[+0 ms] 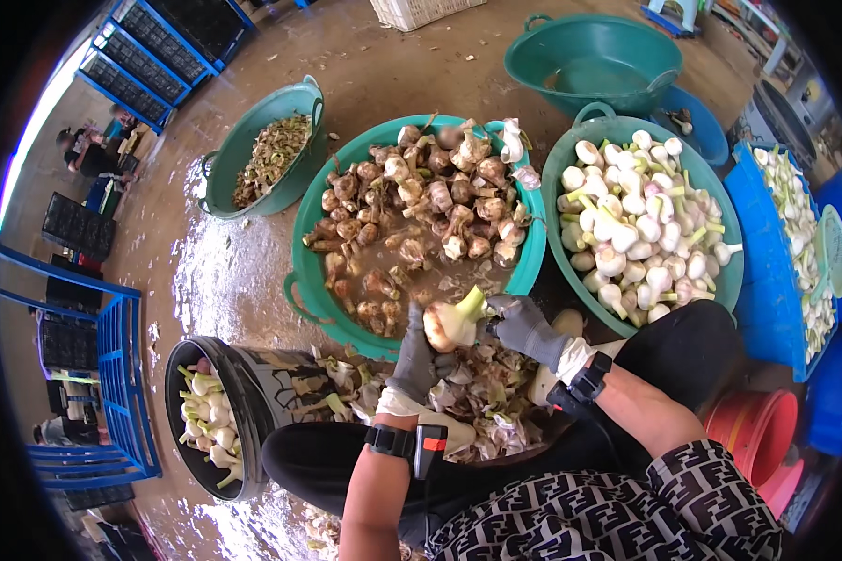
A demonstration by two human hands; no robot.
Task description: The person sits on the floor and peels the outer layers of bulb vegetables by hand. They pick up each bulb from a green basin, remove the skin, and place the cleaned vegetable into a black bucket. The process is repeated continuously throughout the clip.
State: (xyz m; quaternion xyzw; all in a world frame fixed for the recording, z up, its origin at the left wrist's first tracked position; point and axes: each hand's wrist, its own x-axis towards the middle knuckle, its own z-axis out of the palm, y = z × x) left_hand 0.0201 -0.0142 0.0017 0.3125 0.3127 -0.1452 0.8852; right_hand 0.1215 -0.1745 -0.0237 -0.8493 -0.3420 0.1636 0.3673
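Note:
A partly peeled garlic bulb, white with a brown root end and a short green stem, is gripped in my gloved left hand. Curled beside its stem is my gloved right hand, with a small dark object at its fingertips, too small to identify. Both hands are over the near rim of a green tub. Unpeeled, dirty garlic bulbs fill its far side, and several lie in muddy water nearer me. Garlic skins are heaped on the floor below my hands.
Clean white garlic fills the green tub at right and a black bucket at left. A blue crate also holds garlic. Farther off stand a tub of peelings and another green tub. Red buckets stand by my right side.

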